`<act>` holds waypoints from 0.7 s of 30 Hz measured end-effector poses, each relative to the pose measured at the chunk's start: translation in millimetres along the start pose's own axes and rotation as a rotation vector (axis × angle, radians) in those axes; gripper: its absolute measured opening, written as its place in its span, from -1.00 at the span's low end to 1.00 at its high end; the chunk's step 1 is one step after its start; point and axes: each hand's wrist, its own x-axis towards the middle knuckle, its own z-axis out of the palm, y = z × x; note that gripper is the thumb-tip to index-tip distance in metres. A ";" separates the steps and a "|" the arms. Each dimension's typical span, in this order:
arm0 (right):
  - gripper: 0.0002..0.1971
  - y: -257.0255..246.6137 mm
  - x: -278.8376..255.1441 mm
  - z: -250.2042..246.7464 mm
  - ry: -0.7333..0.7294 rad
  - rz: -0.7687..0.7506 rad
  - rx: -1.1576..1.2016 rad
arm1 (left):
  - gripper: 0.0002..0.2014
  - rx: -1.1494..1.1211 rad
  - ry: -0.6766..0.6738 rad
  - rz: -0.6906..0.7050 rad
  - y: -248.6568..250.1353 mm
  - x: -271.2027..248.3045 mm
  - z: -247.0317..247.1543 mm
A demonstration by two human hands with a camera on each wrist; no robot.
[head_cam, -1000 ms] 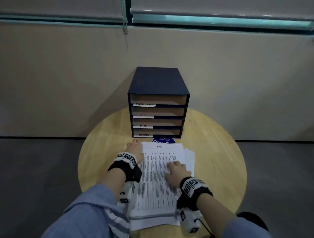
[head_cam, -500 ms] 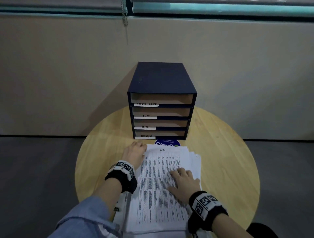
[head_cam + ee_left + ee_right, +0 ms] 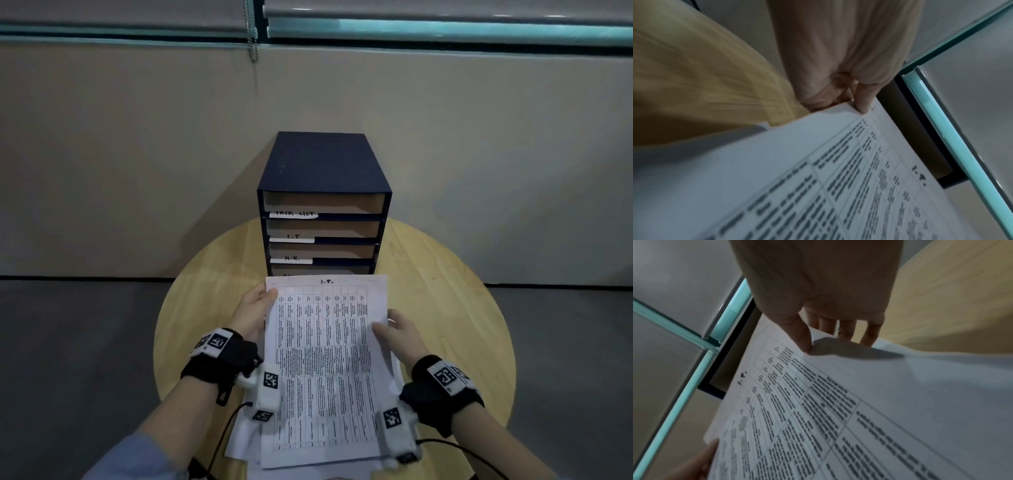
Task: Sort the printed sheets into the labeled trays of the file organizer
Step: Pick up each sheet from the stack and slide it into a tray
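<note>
White paper, printed with a table and headed "I.T.", makes up the sheet [image 3: 325,370] held by both hands just in front of the organizer [image 3: 323,205]. The left hand [image 3: 251,317] pinches the sheet's left edge near the far corner, thumb [image 3: 863,100] on top and fingers underneath. The right hand [image 3: 404,337] takes the right edge a little nearer the person, thumb [image 3: 800,335] on the printed face and fingers [image 3: 869,334] below; each grip is narrow, closed on the paper. The sheet's far edge covers the front of the organizer's lowest tray. Above it the trays labeled "TASK LIST", "I.T." and "H.R." show open fronts. More sheets, the stack [image 3: 239,442], lie on the table [image 3: 445,308] in front of the organizer, under the held sheet. The organizer is dark blue and stands at the table's far edge by the wall [image 3: 137,154].
</note>
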 end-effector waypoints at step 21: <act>-0.75 -16.8 -10.5 -21.2 -0.203 0.218 0.252 | -0.70 0.055 -0.026 -0.195 33.1 -21.4 14.3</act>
